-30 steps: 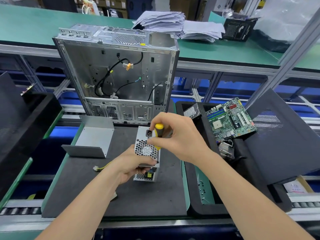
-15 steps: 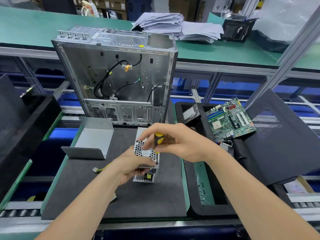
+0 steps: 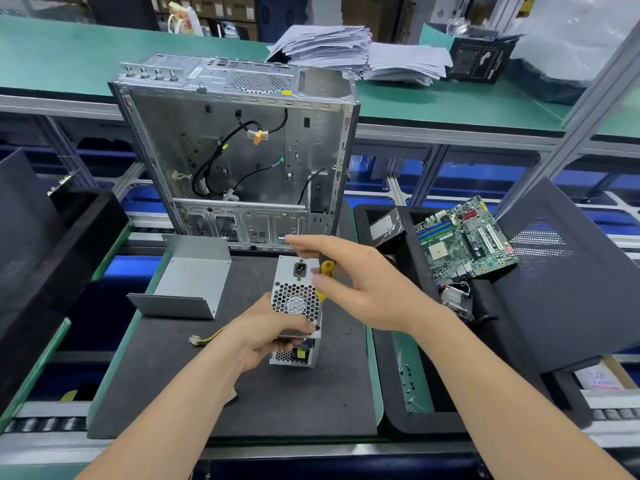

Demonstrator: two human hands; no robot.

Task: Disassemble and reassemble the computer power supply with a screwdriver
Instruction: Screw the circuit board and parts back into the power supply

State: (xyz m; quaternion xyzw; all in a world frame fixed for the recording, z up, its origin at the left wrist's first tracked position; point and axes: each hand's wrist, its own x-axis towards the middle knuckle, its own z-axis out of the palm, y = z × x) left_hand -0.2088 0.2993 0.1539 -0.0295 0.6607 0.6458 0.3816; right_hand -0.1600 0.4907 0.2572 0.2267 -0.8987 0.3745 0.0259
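— Yellow handle on the screwdriver [image 3: 327, 268]: has the grip changed?
— Yep. A sec ago the right hand [image 3: 363, 289] was wrapped over the top. Now it's loosened: index stretched out clear, handle only lightly pinched btwn thumb and the other fingers. Tip stays at the 5 o'clock corner of the fan face on the power supply [image 3: 296, 296].
— Meaning?
— Prob. re-gripping btwn turns, so that screw's mid-job, not done. Can't tell if it's going in or out.
— Where's the unit sit?
— Stood on end, mid black mat [image 3: 242, 393]. Left hand [image 3: 263, 334] grips its 7 o'clock side, fingers curled round the lower edge, steadying it.
— Room to move?
— Tight at 12: computer case [image 3: 235, 161] stands just behind, w/ the outstretched index near its bottom rail. At 9–10 the grey metal cover [image 3: 194, 285] lies apart, sheet edges turned up. At 3 the mat ends and the foam tray [image 3: 433, 422] starts: loose screws [image 3: 407, 379] on its green floor, motherboard [image 3: 464, 244] farther off at 2. Open mat at 6, toward the person. Yellow cable [image 3: 211, 337] trails at 8.
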